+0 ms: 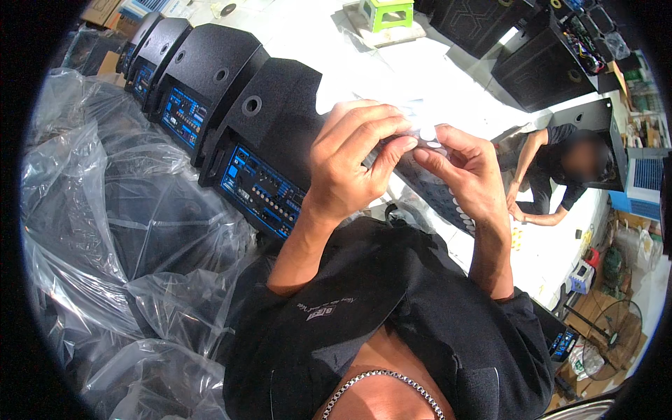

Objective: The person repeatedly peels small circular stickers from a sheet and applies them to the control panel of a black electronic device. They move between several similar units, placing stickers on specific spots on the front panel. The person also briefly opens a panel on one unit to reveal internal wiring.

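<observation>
A thin sheet of round white discs lies between both thumbs, clamped in the right hand's grip; whether the left hand's grip pinches it too, I cannot tell. Crumpled clear plastic film crowds the left beside angular black speaker cabinets, with a bent-over co-worker and lime-green step stool beyond.

Right hand pinches a sheet of pale discs beside the left hand.

2 hands, 4 spkrs in L row, 1 grn stool, 1 fan.
</observation>
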Available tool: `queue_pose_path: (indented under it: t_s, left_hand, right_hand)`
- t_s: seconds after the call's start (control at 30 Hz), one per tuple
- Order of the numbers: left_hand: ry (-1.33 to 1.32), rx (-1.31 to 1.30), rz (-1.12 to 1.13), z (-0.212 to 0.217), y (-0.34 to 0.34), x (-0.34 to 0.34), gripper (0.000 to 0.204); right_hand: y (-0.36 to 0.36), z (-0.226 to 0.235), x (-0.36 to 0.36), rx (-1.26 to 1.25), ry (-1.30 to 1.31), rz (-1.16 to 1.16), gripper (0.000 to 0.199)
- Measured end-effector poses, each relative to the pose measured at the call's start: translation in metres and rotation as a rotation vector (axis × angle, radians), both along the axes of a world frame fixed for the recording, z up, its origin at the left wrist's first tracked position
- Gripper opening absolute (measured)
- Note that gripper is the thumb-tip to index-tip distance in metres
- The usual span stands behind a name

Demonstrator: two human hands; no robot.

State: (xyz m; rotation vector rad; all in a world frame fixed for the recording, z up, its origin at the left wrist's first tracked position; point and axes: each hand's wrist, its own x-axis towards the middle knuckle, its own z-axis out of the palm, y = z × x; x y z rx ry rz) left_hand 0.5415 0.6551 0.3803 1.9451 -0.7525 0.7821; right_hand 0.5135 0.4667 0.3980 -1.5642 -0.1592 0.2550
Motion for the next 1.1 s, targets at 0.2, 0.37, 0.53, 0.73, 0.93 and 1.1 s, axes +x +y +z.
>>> queue_pose_path:
  t_s: [0.2,0.37,0.53,0.73,0.93,1.1]
  left_hand:
    - [0.073,-0.023,-0.009,0.010,0.004,0.001,0.024]
    - [0.053,0.026,-0.020,0.009,0.008,0.005,0.019]
    - [0.028,0.048,-0.023,0.007,0.009,0.004,0.011]
    - [0.075,0.079,-0.020,0.009,0.009,0.003,0.009]
    - [0.122,0.089,-0.049,0.004,0.010,0.002,0.010]
    - [0.188,0.018,-0.065,0.000,0.012,0.003,0.010]
  right_hand:
    - [0.001,-0.003,0.001,-0.026,-0.092,0.003,0.027]
    - [-0.001,-0.001,0.000,-0.100,-0.120,0.024,0.032]
    - [-0.001,-0.004,0.001,-0.127,-0.152,0.018,0.032]
    - [0.002,-0.012,0.001,-0.129,-0.139,0.001,0.031]
    - [0.003,-0.014,0.001,-0.101,-0.101,-0.025,0.031]
    - [0.004,-0.010,0.002,-0.125,-0.090,-0.009,0.032]
